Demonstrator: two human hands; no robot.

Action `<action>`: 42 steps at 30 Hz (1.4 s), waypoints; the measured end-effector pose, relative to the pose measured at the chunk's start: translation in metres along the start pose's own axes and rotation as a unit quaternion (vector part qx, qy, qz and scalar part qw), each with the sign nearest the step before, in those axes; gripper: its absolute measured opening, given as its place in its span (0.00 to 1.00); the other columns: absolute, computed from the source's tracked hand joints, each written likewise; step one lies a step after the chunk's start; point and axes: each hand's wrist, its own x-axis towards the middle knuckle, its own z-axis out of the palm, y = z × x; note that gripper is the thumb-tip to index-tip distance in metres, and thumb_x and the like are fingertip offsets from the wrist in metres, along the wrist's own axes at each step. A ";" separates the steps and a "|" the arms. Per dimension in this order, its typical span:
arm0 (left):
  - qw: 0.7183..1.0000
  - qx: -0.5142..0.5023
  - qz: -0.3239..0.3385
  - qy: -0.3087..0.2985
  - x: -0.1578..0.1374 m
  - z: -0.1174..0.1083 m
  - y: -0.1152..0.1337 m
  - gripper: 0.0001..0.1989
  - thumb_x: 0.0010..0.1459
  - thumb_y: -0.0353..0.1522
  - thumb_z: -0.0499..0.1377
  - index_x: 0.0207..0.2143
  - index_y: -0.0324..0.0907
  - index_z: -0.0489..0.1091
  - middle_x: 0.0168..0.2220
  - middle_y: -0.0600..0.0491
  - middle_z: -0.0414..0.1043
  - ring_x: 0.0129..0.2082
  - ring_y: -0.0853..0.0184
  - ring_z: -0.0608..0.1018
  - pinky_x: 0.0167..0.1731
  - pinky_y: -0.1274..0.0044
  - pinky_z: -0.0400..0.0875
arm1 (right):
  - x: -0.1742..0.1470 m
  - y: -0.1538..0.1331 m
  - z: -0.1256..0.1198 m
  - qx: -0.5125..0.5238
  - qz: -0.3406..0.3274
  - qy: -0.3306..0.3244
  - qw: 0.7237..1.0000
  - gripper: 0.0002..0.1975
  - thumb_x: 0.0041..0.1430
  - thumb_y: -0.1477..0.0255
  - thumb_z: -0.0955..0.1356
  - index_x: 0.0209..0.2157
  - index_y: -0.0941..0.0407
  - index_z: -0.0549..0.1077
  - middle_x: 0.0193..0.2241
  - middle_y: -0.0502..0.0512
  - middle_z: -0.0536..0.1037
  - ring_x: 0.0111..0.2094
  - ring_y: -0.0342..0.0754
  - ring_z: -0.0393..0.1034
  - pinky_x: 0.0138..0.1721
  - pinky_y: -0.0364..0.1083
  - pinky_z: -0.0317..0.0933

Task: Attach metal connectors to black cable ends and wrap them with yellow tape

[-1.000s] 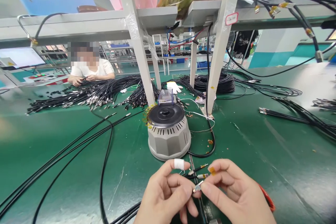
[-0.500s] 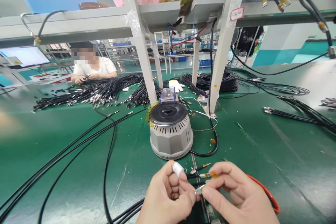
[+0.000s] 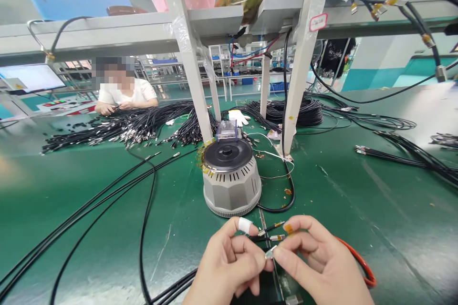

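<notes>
A small silvery cable connector (image 3: 269, 253) lies between my two hands. The thumb and fingers of my left hand (image 3: 234, 262) pinch it from the left; a white wrap (image 3: 244, 225) covers part of the raised forefinger. From the right, the thumb and a finger of my right hand (image 3: 315, 259) close on its other end. An amber piece of tape (image 3: 288, 229) clings to my right forefinger, which is lifted off the connector. Just behind the fingers lie black cable ends (image 3: 277, 238) with metal plugs and amber tape. The held connector's cable is mostly hidden by my hands.
Ahead stands a round grey tape dispenser (image 3: 232, 186) with amber tabs on its left rim. Black cables (image 3: 153, 124) heap up behind it, near a co-worker (image 3: 127, 93). Shelf posts (image 3: 195, 71) rise from the green table (image 3: 107, 228). An orange-red loop (image 3: 361, 259) passes beside my right wrist.
My left forefinger has lifted and straightened away from the other fingers. Both hands still hold the connector in nearly the same place, and the view has shifted slightly.
</notes>
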 end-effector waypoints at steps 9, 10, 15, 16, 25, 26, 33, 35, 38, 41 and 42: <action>0.999 0.030 0.019 -0.007 0.000 -0.003 -0.001 0.25 0.52 0.42 0.66 0.44 0.36 0.61 0.31 0.53 0.69 0.23 0.74 0.72 0.19 0.85 0.62 | 0.005 0.006 -0.004 0.015 0.008 0.003 1.000 0.28 0.50 0.56 0.72 0.44 0.57 0.59 0.25 0.49 0.75 0.31 0.45 0.70 0.39 0.43 0.60; 0.999 0.040 0.019 -0.005 -0.001 -0.002 0.000 0.25 0.51 0.42 0.66 0.44 0.36 0.61 0.32 0.53 0.69 0.23 0.75 0.71 0.19 0.85 0.62 | 0.005 0.006 -0.004 0.014 0.010 0.002 1.000 0.28 0.49 0.56 0.72 0.44 0.57 0.59 0.25 0.49 0.75 0.30 0.45 0.70 0.38 0.43 0.60; 0.997 0.066 0.023 0.014 -0.002 0.002 0.002 0.24 0.50 0.41 0.67 0.41 0.36 0.62 0.31 0.54 0.67 0.23 0.75 0.70 0.20 0.84 0.62 | 0.004 0.006 -0.004 0.001 0.021 0.006 1.000 0.29 0.49 0.55 0.72 0.44 0.57 0.59 0.25 0.51 0.75 0.30 0.46 0.69 0.39 0.44 0.60; 0.998 0.060 0.022 0.013 -0.002 0.002 0.002 0.24 0.50 0.41 0.67 0.41 0.36 0.62 0.30 0.54 0.67 0.23 0.75 0.70 0.20 0.84 0.62 | 0.004 0.006 -0.003 0.002 0.020 0.008 1.000 0.29 0.49 0.56 0.72 0.44 0.57 0.59 0.25 0.51 0.75 0.30 0.46 0.69 0.39 0.44 0.60; 0.992 0.079 0.040 0.086 0.003 0.009 -0.004 0.16 0.45 0.29 0.62 0.32 0.38 0.57 0.24 0.57 0.66 0.22 0.78 0.65 0.25 0.83 0.59 | 0.001 0.008 0.000 0.011 0.012 0.020 1.000 0.27 0.47 0.57 0.72 0.42 0.58 0.62 0.24 0.50 0.74 0.30 0.46 0.70 0.34 0.43 0.60; 0.992 0.076 0.042 0.097 0.003 0.010 -0.006 0.16 0.44 0.28 0.62 0.31 0.38 0.56 0.23 0.57 0.66 0.22 0.78 0.65 0.26 0.83 0.58 | 0.001 0.008 0.000 0.012 0.010 0.019 1.000 0.27 0.47 0.57 0.72 0.42 0.58 0.62 0.24 0.50 0.74 0.30 0.46 0.69 0.34 0.43 0.60; 0.989 -0.005 0.019 0.145 0.006 0.015 -0.009 0.17 0.41 0.25 0.63 0.29 0.38 0.56 0.19 0.58 0.66 0.18 0.80 0.66 0.22 0.87 0.57 | 0.000 0.010 0.002 0.029 0.017 0.028 0.999 0.28 0.45 0.58 0.73 0.43 0.58 0.63 0.23 0.49 0.73 0.28 0.44 0.67 0.35 0.42 0.60; 0.989 -0.017 0.017 0.143 0.006 0.017 -0.009 0.18 0.40 0.24 0.64 0.29 0.38 0.56 0.19 0.59 0.66 0.18 0.80 0.66 0.22 0.88 0.57 | 0.000 0.011 0.002 0.037 0.017 0.026 0.999 0.29 0.45 0.58 0.73 0.43 0.58 0.62 0.23 0.49 0.73 0.28 0.44 0.67 0.35 0.43 0.60; 0.990 -0.019 0.020 0.136 0.005 0.016 -0.007 0.19 0.40 0.30 0.65 0.30 0.38 0.57 0.19 0.58 0.66 0.19 0.78 0.67 0.20 0.88 0.55 | 0.001 0.012 0.001 0.047 0.017 0.019 0.999 0.30 0.46 0.57 0.74 0.44 0.58 0.62 0.23 0.49 0.74 0.28 0.45 0.69 0.35 0.43 0.60; 0.995 -0.010 0.019 0.101 0.003 0.012 -0.007 0.22 0.43 0.36 0.67 0.31 0.38 0.57 0.21 0.56 0.67 0.16 0.81 0.60 0.16 0.87 0.50 | 0.004 0.013 -0.002 0.060 0.021 -0.002 0.998 0.31 0.47 0.57 0.74 0.46 0.59 0.61 0.23 0.48 0.74 0.29 0.44 0.68 0.37 0.43 0.60; 0.996 -0.010 0.021 0.085 0.003 0.010 -0.008 0.22 0.45 0.38 0.68 0.31 0.38 0.58 0.23 0.55 0.68 0.16 0.82 0.59 0.16 0.87 0.48 | 0.005 0.012 -0.003 0.064 0.024 -0.010 0.998 0.32 0.48 0.58 0.74 0.47 0.59 0.60 0.24 0.48 0.74 0.29 0.43 0.69 0.37 0.43 0.60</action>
